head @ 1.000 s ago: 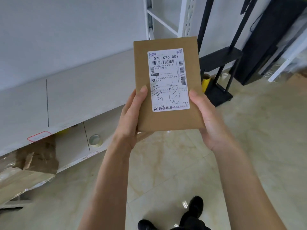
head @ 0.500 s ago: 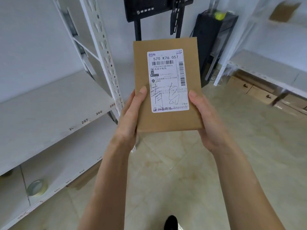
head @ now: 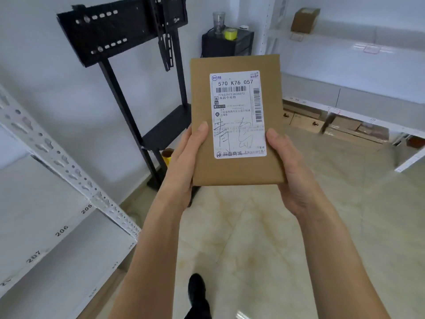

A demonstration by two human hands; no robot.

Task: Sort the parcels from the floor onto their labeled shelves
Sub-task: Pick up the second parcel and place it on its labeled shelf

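A flat brown cardboard parcel (head: 236, 171) is held upright in front of me, its white shipping label (head: 238, 113) facing the camera with "570 K76 057" printed and handwriting below. My left hand (head: 184, 164) grips its lower left edge, thumb on the front. My right hand (head: 289, 166) grips the lower right edge, thumb beside the label. White shelves (head: 46, 217) numbered 205 to 207 run along the left. Another white shelf unit (head: 358, 63) stands at the right.
A black TV stand (head: 128, 42) stands against the far wall, a yellow tape roll (head: 166, 156) at its foot. A black cabinet (head: 227, 44) holds a glass and yellow tape. A brown box (head: 304, 20) sits on the right shelf, cardboard boxes (head: 340, 124) beneath it. Beige tiled floor (head: 253, 226) lies ahead.
The view has swung right: the left shelves slid to the left edge and the right shelf unit with its boxes came into view. Both hands kept the same hold on the parcel.
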